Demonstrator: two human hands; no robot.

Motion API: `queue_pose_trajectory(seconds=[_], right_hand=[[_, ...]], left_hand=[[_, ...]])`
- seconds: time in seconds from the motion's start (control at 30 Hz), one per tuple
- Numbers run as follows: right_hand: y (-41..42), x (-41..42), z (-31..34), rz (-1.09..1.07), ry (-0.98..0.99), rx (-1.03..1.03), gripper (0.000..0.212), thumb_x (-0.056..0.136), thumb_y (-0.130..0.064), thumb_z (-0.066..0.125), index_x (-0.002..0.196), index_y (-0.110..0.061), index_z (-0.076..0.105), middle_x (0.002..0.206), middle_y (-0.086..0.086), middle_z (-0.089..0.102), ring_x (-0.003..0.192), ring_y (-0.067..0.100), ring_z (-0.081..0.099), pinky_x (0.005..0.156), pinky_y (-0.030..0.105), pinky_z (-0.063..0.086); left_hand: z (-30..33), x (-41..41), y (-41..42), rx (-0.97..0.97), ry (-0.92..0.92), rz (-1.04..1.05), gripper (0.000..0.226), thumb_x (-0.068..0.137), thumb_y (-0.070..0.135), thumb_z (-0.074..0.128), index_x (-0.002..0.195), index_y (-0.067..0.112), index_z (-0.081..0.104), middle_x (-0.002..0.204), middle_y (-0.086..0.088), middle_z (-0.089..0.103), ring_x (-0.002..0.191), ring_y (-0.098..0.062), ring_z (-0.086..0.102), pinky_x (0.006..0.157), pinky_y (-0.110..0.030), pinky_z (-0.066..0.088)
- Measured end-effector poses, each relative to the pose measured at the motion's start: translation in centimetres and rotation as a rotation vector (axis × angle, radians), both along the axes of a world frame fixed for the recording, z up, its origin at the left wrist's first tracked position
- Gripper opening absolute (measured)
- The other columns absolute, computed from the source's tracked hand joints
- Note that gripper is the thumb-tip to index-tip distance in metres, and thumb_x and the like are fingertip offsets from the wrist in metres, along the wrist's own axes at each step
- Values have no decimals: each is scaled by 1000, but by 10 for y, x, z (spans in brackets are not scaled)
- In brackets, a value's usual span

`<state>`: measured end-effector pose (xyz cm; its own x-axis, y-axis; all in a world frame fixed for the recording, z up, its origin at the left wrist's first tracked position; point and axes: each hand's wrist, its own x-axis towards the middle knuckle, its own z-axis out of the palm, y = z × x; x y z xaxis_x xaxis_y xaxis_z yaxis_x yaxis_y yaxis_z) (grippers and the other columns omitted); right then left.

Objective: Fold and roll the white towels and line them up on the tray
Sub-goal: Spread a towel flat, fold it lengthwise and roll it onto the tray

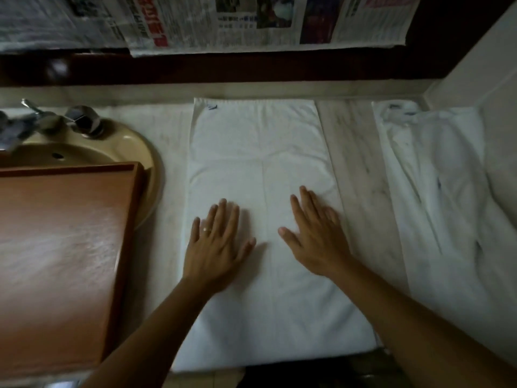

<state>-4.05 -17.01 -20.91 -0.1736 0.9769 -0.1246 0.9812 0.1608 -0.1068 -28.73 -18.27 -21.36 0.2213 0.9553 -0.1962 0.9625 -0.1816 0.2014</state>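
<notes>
A white towel (260, 152) lies folded lengthwise into a long flat strip on the marble counter, running from the back wall to the front edge. My left hand (216, 242) rests flat on its left half with fingers straight and a ring on one finger. My right hand (317, 236) presses flat on its right half, fingers spread. A seam runs down the towel between my hands. A loose pile of white towels (436, 191) lies crumpled at the right. The brown wooden tray (64, 247) sits at the left with nothing on it.
The tray lies partly over a beige sink (131, 144) with a chrome tap (81, 119) at the back left. Newspaper sheets (223, 21) cover the wall behind. A pale side wall (495, 102) closes the right end. A strip of bare marble (361, 175) separates the two towels.
</notes>
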Motion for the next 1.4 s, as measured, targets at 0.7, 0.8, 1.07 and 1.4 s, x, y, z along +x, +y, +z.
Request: queue_pose_trajectory(seconds=[0.7,0.8,1.07,1.4], right_hand=[[-150,20,-10,3,-5,-1,83,95,-69,19,157,-14,19,166,3,8,152,20,9,117,43,20],[-148,41,-3,1,-24,94,71,95,-60,33,149,-13,41,159,7,32,145,24,31,107,45,34],[-48,59,24,-80,151,247,40,94,-36,42,100,-7,68,108,10,65,91,35,61,75,42,51],[119,93,51,-145,303,29,28,98,-20,49,119,-11,64,121,5,60,104,25,59,80,27,42]], left_hand=[[-4,-19,-116,-18,14,67,89,92,78,5,156,22,-20,162,-6,-27,152,-23,-17,124,-50,-3],[4,-17,-113,-50,38,152,95,89,80,3,155,16,-19,162,-12,-26,152,-28,-17,123,-51,-8],[37,64,-93,29,-37,33,65,96,59,41,149,23,31,160,-12,22,141,-34,31,111,-48,26],[55,182,-15,8,-187,-63,28,98,43,48,96,17,56,87,1,53,75,-20,57,69,-32,44]])
